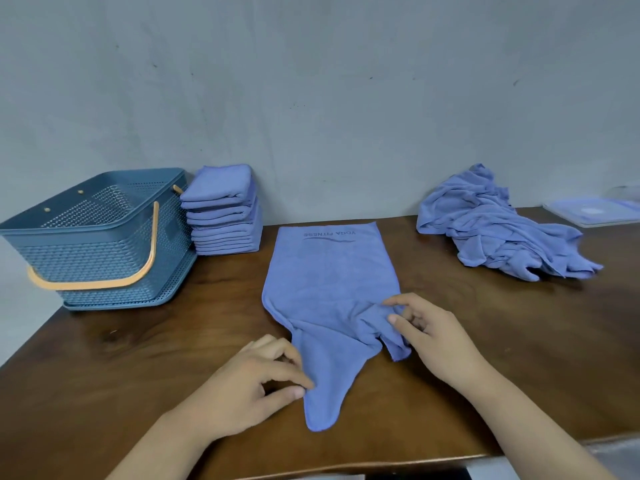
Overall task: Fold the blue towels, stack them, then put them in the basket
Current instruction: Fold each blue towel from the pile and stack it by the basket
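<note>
The wooden surface [519, 341] carries a blue basket [86, 261] at nine o'clock and a loose heap of blue towels [495, 233] at two o'clock. One towel [329, 282] lies spread at the centre, its near end bunched. A stack of folded towels [223, 216] stands at ten o'clock, just beside the basket. The hands are apart: the left hand [249, 386] pinches the towel's near corner, the right hand [436, 341] its bunched right edge.

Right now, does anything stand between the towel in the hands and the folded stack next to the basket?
Nothing visible does. Only bare table lies between the towel and the folded stack; the basket stands left of the stack, off that path.
</note>
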